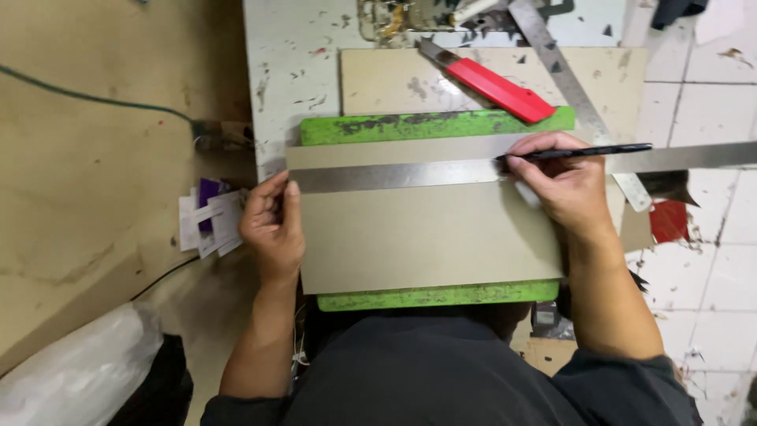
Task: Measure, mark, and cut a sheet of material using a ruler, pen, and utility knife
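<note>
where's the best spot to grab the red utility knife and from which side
Grip the red utility knife around the middle of its red handle, coming from above with the fingers across its narrow width. It lies flat and diagonal on the beige board, metal blade end up-left, so stay toward the lower-right red end. That end sits just above the right hand, which holds a black pen; the left hand is farther off.

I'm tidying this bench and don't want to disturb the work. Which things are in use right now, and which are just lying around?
In use: left hand pressing the grey cardboard sheet and steel ruler; right hand with the black pen at the ruler's edge; green cutting mat underneath.

Lying about: red utility knife, second metal ruler, paper scraps, white bag.
</note>
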